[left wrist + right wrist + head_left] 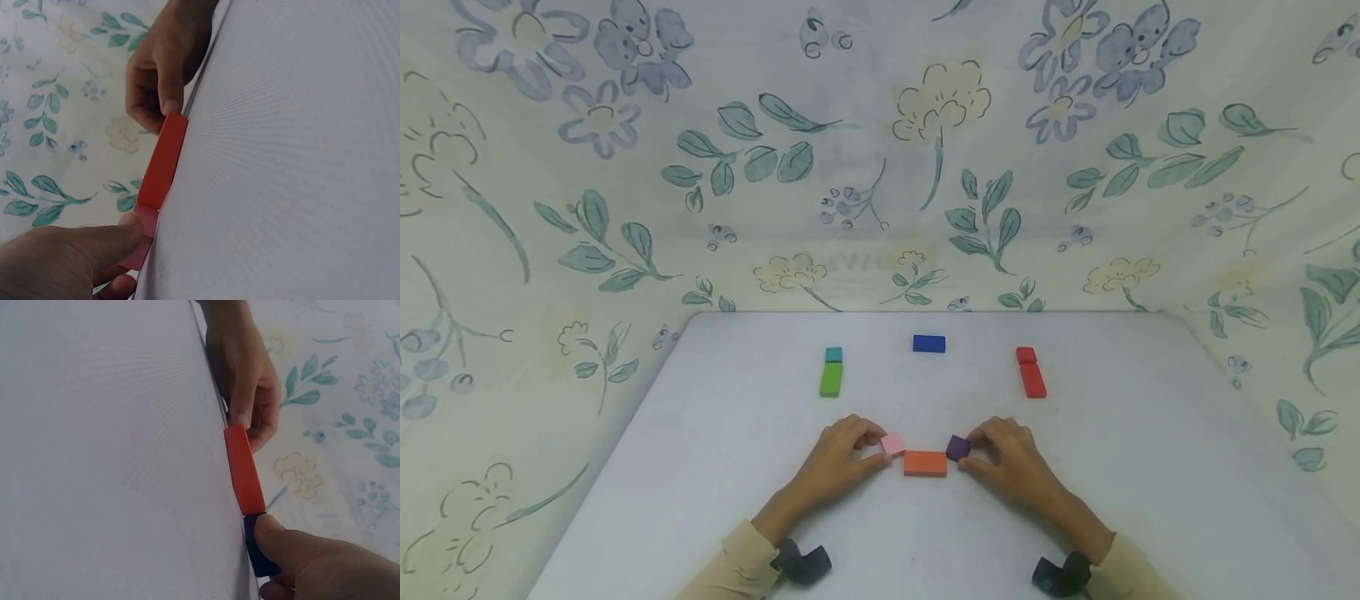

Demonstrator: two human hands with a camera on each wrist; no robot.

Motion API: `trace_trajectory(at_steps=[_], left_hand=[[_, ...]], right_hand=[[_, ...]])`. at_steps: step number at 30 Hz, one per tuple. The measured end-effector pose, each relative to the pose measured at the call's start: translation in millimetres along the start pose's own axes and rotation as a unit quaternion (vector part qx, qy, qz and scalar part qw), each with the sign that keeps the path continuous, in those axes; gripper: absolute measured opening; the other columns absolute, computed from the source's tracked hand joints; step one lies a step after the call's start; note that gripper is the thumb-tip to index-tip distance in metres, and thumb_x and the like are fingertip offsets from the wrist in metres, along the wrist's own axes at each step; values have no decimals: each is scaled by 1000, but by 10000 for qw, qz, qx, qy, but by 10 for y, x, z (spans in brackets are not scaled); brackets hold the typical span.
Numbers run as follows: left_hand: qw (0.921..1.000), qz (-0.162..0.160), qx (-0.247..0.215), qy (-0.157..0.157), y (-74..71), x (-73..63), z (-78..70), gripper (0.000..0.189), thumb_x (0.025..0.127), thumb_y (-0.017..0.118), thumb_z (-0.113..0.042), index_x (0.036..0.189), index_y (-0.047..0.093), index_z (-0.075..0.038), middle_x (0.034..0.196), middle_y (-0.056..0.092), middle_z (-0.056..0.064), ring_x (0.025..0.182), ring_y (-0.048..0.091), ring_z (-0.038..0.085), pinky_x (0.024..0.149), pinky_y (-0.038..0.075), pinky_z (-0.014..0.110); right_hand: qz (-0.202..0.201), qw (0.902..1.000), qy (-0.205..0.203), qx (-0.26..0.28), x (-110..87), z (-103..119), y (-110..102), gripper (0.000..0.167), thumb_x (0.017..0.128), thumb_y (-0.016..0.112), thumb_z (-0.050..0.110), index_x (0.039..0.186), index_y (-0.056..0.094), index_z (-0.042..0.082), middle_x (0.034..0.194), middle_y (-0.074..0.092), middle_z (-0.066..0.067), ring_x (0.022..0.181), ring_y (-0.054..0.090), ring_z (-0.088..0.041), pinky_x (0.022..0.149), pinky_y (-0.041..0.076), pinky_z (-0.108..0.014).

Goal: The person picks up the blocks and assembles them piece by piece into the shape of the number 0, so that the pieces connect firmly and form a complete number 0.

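Observation:
An orange rectangular block lies flat on the white table, its long side running left to right. At its left end, my left hand pinches a small pink block between thumb and fingers. My right hand pinches a small dark purple block at the other end. Both small blocks sit turned at an angle by the orange block's far corners. In the left wrist view the pink block meets the orange block's end; the right wrist view shows the purple block against the opposite end.
Farther back on the table stand a teal block touching a green block at left, a blue block in the middle, and a small red block against a longer red block at right. Floral cloth hangs behind.

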State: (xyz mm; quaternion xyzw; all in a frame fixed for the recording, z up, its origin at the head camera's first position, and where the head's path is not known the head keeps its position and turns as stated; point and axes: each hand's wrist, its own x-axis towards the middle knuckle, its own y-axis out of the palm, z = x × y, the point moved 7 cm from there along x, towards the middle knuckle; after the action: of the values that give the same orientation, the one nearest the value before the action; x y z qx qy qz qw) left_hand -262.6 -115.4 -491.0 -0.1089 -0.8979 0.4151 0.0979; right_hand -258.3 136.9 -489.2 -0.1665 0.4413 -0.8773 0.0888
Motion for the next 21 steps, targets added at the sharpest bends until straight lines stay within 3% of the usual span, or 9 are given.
trace_trajectory(at_steps=[21], left_hand=[[10000,-15,-70,35,-2,-8,12,28,88,75,-32,113,67,-22,101,61,-11,96,54,7,86,49,34]], right_hand=[[2,10000,11,-6,11,5,-1,33,80,84,28,107,67,20,97,63,11,100,59,-10,97,43,-44]])
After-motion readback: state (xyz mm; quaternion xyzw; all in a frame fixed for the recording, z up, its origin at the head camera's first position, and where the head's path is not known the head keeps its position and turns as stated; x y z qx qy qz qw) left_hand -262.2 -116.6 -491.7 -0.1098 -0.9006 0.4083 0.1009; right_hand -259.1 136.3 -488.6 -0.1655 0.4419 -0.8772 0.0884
